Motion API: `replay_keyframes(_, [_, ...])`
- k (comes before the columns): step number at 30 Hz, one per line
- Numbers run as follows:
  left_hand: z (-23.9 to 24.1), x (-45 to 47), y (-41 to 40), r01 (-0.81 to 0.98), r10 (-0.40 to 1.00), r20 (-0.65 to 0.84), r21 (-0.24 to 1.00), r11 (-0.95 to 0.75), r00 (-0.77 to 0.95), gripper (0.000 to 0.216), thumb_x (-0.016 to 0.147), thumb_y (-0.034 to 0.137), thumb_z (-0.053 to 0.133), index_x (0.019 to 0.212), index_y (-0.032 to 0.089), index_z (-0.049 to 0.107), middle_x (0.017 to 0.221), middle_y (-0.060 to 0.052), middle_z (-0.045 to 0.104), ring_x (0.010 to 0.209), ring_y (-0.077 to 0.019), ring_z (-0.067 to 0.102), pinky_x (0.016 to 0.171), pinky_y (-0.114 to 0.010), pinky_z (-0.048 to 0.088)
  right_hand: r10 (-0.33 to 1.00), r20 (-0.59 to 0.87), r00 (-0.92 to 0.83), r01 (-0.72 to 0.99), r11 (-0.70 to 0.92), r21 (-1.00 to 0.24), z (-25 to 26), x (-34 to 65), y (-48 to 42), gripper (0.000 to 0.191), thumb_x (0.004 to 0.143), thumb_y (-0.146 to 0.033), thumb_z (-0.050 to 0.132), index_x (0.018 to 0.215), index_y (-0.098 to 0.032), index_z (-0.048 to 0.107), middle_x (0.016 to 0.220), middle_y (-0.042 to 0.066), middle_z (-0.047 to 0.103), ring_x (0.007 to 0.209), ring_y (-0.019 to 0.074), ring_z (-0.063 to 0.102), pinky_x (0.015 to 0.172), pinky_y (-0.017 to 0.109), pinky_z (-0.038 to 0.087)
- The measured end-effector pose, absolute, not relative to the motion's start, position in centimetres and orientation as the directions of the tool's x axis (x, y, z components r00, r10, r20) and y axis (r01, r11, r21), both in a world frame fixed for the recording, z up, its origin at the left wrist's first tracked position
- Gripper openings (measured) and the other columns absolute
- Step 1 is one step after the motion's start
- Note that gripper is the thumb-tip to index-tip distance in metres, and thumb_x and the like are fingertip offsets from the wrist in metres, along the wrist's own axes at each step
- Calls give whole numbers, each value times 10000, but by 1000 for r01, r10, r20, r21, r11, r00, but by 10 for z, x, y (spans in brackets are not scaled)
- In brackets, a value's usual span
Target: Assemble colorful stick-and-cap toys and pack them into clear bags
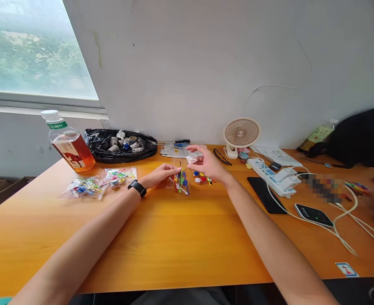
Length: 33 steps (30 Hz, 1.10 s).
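Observation:
My left hand (163, 173), wearing a black watch (137, 188), pinches a small clear plastic bag (181, 183) with colourful plastic pieces inside. The bag hangs just above the table. Close to its upper right, my right hand (208, 163) is curved, thumb and forefinger apart. Clear plastic shows between those fingers; whether they touch it I cannot tell. Under the right hand lies a small pile of loose coloured pieces (202, 178), red, white, yellow and blue. To the left rest two more clear bags of coloured pieces, one nearer (82, 187) and one farther (118, 176).
A tea bottle (70, 144) and a black plastic bag (120, 148) of grey pieces stand at back left. Behind my hands are a screwdriver (182, 141), glasses (221, 156) and a fan (241, 135). Rightward lie a power strip (271, 178), a black phone (264, 195) and white cables.

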<state>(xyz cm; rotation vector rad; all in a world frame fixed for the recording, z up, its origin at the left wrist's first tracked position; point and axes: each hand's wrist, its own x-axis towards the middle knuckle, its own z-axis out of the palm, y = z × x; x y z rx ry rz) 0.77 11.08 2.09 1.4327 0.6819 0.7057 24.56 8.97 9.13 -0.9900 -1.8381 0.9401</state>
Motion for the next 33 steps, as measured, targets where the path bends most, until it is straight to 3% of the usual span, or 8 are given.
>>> replay_keyframes(2, [25, 6, 85, -5, 769, -27, 999, 40, 639, 514, 898, 621, 754, 888, 108, 781, 791, -88, 762, 639, -153, 681, 608, -250, 516, 937, 201, -286, 153, 251, -956, 74, 251, 76, 637, 718, -277, 880, 1310, -266, 645, 1281, 60, 587, 765, 98, 655, 684, 258, 566])
replay_keyframes(5, [32, 4, 43, -19, 733, -64, 994, 105, 677, 535, 884, 530, 812, 1293, 195, 727, 1055, -97, 796, 864, -207, 756, 741, -296, 590, 952, 111, -286, 45, 129, -991, 50, 256, 53, 555, 685, -316, 936, 1183, -216, 713, 1060, 37, 673, 810, 132, 671, 765, 286, 575])
replay_keyframes(6, [33, 4, 32, -7, 716, -86, 992, 126, 693, 566, 890, 526, 808, 1343, 204, 702, 1068, -105, 798, 891, -221, 761, 752, -310, 595, 950, 90, -300, 20, 100, -995, 44, 257, 45, 522, 684, -325, 944, 1146, -207, 732, 979, 30, 691, 829, 147, 679, 788, 295, 574])
replay_keyframes(11, [24, 3, 11, 6, 817, -13, 1000, 12, 577, 381, 931, 531, 756, 975, 157, 815, 1010, -91, 806, 878, -190, 719, 788, -276, 561, 937, 38, -347, -38, 26, -999, 27, 249, 21, 396, 741, -395, 926, 1055, -201, 783, 862, 27, 713, 743, 152, 650, 724, 309, 560])
replay_keyframes(16, [12, -1, 18, -57, 876, -3, 998, 34, 482, 396, 841, 464, 864, 1095, 164, 810, 1077, -101, 812, 915, -191, 734, 806, -270, 572, 939, 60, -338, -5, 62, -998, 21, 242, 18, 323, 752, -442, 914, 936, -203, 800, 868, 43, 744, 731, 157, 644, 700, 308, 551])
replay_keyframes(21, [19, -5, 16, -64, 910, 46, 998, -21, 411, 358, 804, 428, 899, 1032, 164, 821, 1039, -97, 823, 866, -180, 749, 806, -275, 596, 941, 75, -330, -16, 74, -997, 24, 242, 18, 305, 781, -468, 884, 938, -222, 797, 822, 38, 744, 721, 170, 654, 719, 334, 557])
replay_keyframes(33, [19, -11, 16, -135, 936, 59, 991, -12, 346, 367, 815, 432, 888, 1050, 161, 811, 1008, -107, 827, 896, -220, 784, 851, -342, 638, 955, 121, -271, -92, 99, -991, 25, 243, 16, 148, 793, -333, 796, 885, -253, 881, 806, 47, 723, 728, 170, 583, 705, 336, 485])
